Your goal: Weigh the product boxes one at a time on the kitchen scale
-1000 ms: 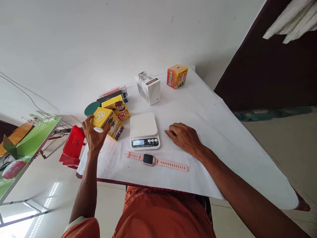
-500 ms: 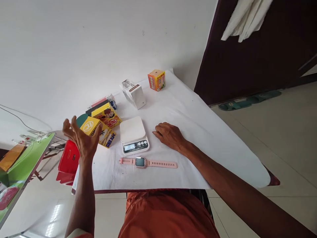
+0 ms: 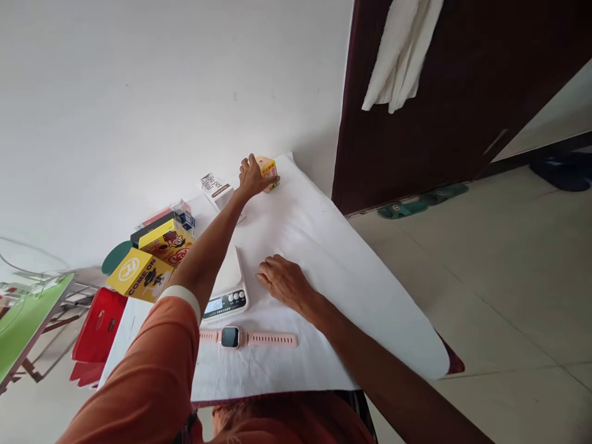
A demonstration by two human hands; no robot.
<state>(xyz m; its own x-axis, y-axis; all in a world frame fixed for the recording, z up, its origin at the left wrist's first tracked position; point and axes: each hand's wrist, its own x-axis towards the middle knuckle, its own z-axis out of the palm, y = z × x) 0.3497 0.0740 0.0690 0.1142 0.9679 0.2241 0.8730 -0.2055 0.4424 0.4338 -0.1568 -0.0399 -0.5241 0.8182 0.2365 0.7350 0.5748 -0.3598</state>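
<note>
Left hand (image 3: 252, 177) stretched out to far end of table (image 3: 324, 246), well beyond scale (image 3: 229, 295); fingers curled over small orange box (image 3: 269, 167), thumb on near side, palm on top. Grip looks closed on box, box on cloth or barely off it, can't tell which. Left arm w/ orange sleeve crossing right over scale, hiding most of platform; only front strip w/ lit display and buttons showing.

Right hand (image 3: 283, 282) just right of scale, flat on white cloth, palm down, fingers loosely spread and a bit bent, holding nothing.

Pink smartwatch (image 3: 245, 338) laid out flat just in front of scale, strap straight, face up, apart from both hands.

White box marked "Super Meal" (image 3: 216, 188) beyond scale, just left of orange box, near left wrist, not touching as far as visible.

Left of scale: yellow "COME ON" box (image 3: 137, 280) at table edge, another yellow cartoon box (image 3: 167, 242) right behind it, dark flat box and pink/blue packs stacked further back, green round thing (image 3: 115, 256) beside those.

Red plastic stool (image 3: 98, 324) on floor, left of scale and below table edge. Dark door w/ white cloth (image 3: 400, 58) hanging on it, far right beyond scale.
</note>
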